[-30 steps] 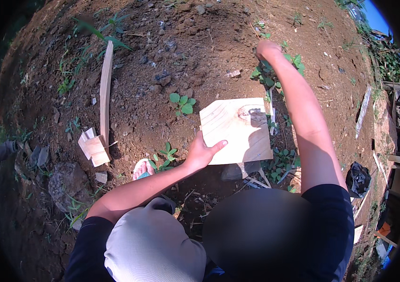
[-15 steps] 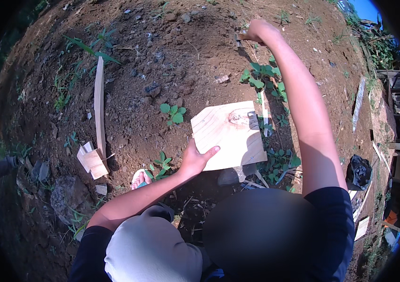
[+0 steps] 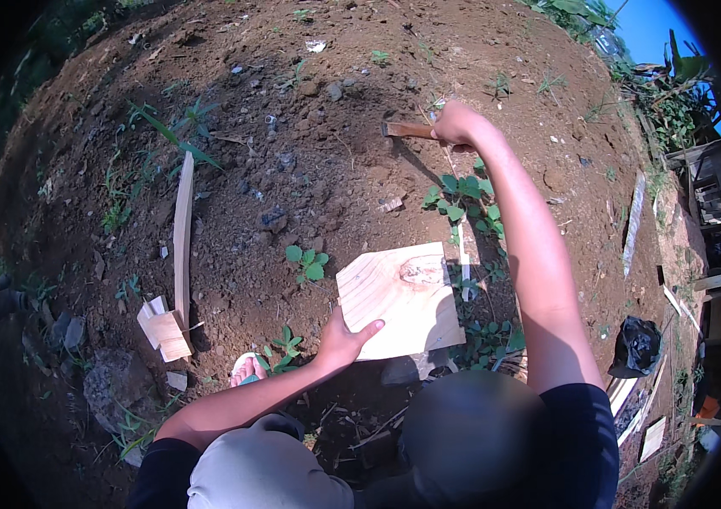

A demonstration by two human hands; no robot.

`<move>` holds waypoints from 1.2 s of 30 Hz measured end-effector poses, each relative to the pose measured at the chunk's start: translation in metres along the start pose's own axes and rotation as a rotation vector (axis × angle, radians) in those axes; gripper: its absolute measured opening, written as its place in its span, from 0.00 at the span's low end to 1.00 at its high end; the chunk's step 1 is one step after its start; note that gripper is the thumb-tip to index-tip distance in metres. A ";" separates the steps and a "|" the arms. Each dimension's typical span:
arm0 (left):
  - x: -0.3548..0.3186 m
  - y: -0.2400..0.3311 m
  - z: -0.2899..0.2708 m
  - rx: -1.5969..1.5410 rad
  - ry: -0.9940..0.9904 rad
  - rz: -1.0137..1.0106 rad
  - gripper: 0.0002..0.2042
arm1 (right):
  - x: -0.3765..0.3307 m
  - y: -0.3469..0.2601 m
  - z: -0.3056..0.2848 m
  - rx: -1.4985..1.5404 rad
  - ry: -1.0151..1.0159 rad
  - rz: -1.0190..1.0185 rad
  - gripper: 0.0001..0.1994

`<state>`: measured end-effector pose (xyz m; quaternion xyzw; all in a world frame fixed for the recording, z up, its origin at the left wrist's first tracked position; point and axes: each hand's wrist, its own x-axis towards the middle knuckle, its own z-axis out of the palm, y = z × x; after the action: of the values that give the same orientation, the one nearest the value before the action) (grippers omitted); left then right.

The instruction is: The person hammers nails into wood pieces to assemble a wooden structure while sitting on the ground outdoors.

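My left hand [image 3: 348, 341] grips the lower left edge of a pale wooden board [image 3: 399, 297], thumb on top and the other fingers hidden beneath. The board has a cut-off upper left corner and a dark knot near its upper right. Out ahead, my right arm is stretched away from the board, and my right hand [image 3: 457, 124] is closed round the wooden handle of a hammer [image 3: 411, 131]. Its small dark metal head points left, raised over the soil, with a shadow below. A grey stone [image 3: 411, 369] shows partly under the board's near edge.
Leafy weeds [image 3: 466, 199] grow beyond the board. To the left lie a long wooden strip [image 3: 182, 237], small wood offcuts [image 3: 165, 331] and a large rock [image 3: 119, 390]. A sandalled foot [image 3: 248, 370] is near my left forearm. A black plastic bag [image 3: 637, 346] sits at the right.
The view has tilted, so the ground and board sit lower in it. The hammer has turned in my right hand, showing more handle and its head farther left. My left hand keeps its grip.
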<state>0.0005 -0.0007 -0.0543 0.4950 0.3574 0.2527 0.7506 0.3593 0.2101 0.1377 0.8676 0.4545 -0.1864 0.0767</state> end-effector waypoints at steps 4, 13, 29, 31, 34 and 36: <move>-0.010 0.001 -0.010 0.029 0.008 -0.037 0.31 | 0.007 -0.015 0.031 -0.061 0.162 0.146 0.14; -0.009 0.007 -0.004 0.013 -0.017 -0.034 0.31 | 0.039 0.034 0.135 0.128 0.250 0.264 0.14; -0.002 -0.007 -0.012 0.076 -0.082 -0.057 0.31 | -0.158 0.098 0.065 -0.334 0.592 -0.220 0.26; -0.005 0.007 -0.011 0.147 -0.085 -0.054 0.32 | -0.208 0.114 0.074 -0.294 0.595 -0.205 0.25; -0.007 -0.007 -0.014 0.108 -0.005 0.094 0.34 | -0.276 0.125 0.111 -0.227 0.679 -0.099 0.28; -0.007 -0.004 -0.014 0.211 -0.015 0.029 0.37 | -0.326 0.145 0.155 -0.218 0.615 0.157 0.29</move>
<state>-0.0145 0.0002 -0.0593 0.5783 0.3694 0.2208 0.6931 0.2697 -0.1682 0.1187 0.9022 0.4056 0.1405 0.0425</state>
